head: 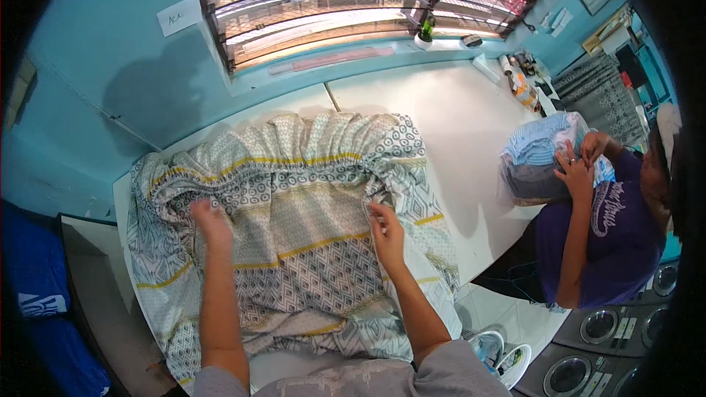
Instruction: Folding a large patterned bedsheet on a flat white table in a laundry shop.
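Observation:
A patterned fitted sheet (320, 204) lies spread before me, its elastic hem gathered along the far side and both flanks. It bears grey, white and black geometric bands with yellow stripes. My left hand (212, 223) is blurred over the bunched hem at the left corner; whether its fingers grip the cloth is unclear. At the opposite corner, my right hand (388, 234) has its thumb and fingers at the gathered hem, pinching the edge. The sheet's near part is rumpled and reaches toward my body.
Under the sheet is a white table (469, 121). To the right, a person (601, 237) handles a clear bag of folded laundry (543, 160). Laundry baskets (513, 364) and front-loading machines (573, 369) stand lower right. Blue bags (38, 270) sit at left, below a louvred window (331, 11).

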The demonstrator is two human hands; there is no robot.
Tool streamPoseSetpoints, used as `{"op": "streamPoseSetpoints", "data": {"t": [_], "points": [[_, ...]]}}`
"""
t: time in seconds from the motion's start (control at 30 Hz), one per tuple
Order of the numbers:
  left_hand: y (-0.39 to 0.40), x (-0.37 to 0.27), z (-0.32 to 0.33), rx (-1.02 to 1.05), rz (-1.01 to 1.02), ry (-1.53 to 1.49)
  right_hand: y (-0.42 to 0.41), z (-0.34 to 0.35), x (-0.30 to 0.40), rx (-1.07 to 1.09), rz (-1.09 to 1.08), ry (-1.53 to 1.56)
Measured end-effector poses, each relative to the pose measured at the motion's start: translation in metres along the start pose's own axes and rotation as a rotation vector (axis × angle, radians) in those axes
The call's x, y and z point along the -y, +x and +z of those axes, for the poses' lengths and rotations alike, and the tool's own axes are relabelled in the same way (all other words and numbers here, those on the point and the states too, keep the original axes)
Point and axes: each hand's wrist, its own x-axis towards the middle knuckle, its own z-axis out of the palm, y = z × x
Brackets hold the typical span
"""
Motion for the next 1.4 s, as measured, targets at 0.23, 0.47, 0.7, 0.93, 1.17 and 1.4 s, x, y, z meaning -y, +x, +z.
{"op": "streamPoseSetpoints", "data": {"t": [0.23,0.47,0.7,0.93,1.17,1.4], "points": [[-0.154,0.117,0.108,0.934,-0.822,0.198,-0.087,-0.071,-0.015,-0.251,-0.274,-0.750],[-0.159,0.177,0.177,0.753,-0.850,0.222,-0.231,-0.109,-0.047,-0.108,0.025,-1.073],[-0.164,0.190,0.189,0.989,-0.659,0.409,-0.336,-0.171,-0.113,-0.562,0.301,-0.786],[-0.167,0.187,0.205,1.117,-0.125,1.028,-0.348,-0.211,-0.160,-0.736,0.852,0.802],[-0.178,0.134,0.251,1.045,-0.453,0.481,-0.371,-0.233,-0.138,-0.596,0.057,1.342],[-0.199,0.125,0.206,1.040,-0.577,0.516,-0.336,-0.194,-0.199,-0.582,0.944,1.046]]}}
